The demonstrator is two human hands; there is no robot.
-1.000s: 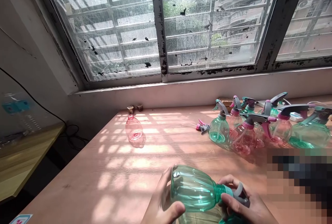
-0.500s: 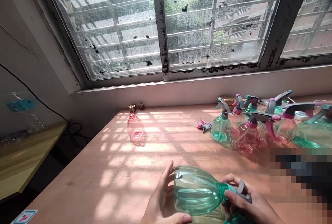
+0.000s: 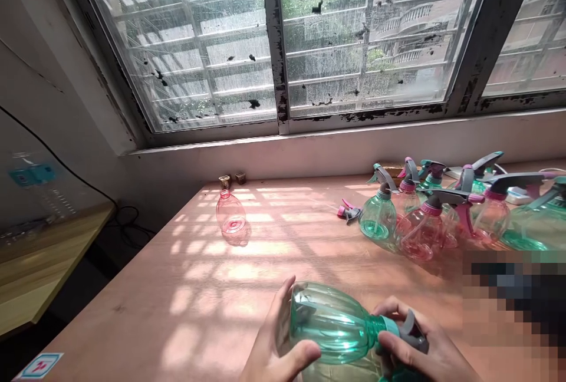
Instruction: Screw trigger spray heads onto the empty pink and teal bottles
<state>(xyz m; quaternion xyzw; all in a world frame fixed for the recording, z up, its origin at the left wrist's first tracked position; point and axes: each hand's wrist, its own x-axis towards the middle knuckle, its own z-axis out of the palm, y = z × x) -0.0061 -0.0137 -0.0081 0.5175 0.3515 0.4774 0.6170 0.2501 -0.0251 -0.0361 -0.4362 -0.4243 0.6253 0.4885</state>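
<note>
A clear green spray bottle (image 3: 331, 323) lies sideways between my two hands, its base to the left and its neck to the right. My left hand (image 3: 276, 341) cups the base end, thumb along the near side. Around the teal collar and grey spray head (image 3: 413, 332), my right hand (image 3: 424, 341) is closed, with thumb and fingers gripping the neck. Part of the spray head is hidden by the right hand. Under the bottle, yellowish-green tinted light falls on the table.
A pink bottle without a spray head (image 3: 230, 214) stands at the far left of the wooden table (image 3: 145, 311). A loose pink-and-grey spray head (image 3: 348, 211) lies near several assembled spray bottles (image 3: 420, 231) at right. Two small gold-brown objects (image 3: 232, 180) sit by the window wall.
The green bottle has turned slightly and its base has shifted a little left. My left thumb has risen along its side. The right hand keeps its grip at the neck.
</note>
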